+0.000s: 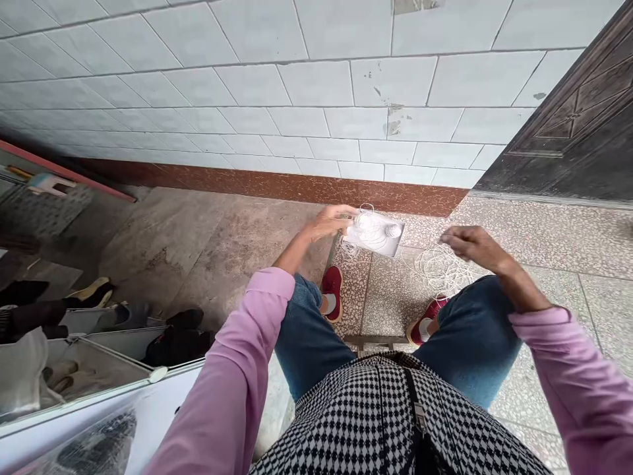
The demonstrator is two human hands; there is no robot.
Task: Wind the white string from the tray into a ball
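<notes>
My left hand reaches to the left side of a shallow white tray, its fingers and thumb closing on a loose bundle of thin white cord. One loop sticks up past the fingertips. A small white ball of cord lies at the tray's right end. More strands hang by the tray's lower left corner. Farther right, my right hand is closed in a pinch, with white cord at its fingertips. Directly below it, a tangled heap of the cord spreads over the floor.
A tiled wall with a brown base strip runs across the front. At right stands a dark door. Shoes and dark items fill a white partitioned rack at lower left. My red shoes flank the speckled floor.
</notes>
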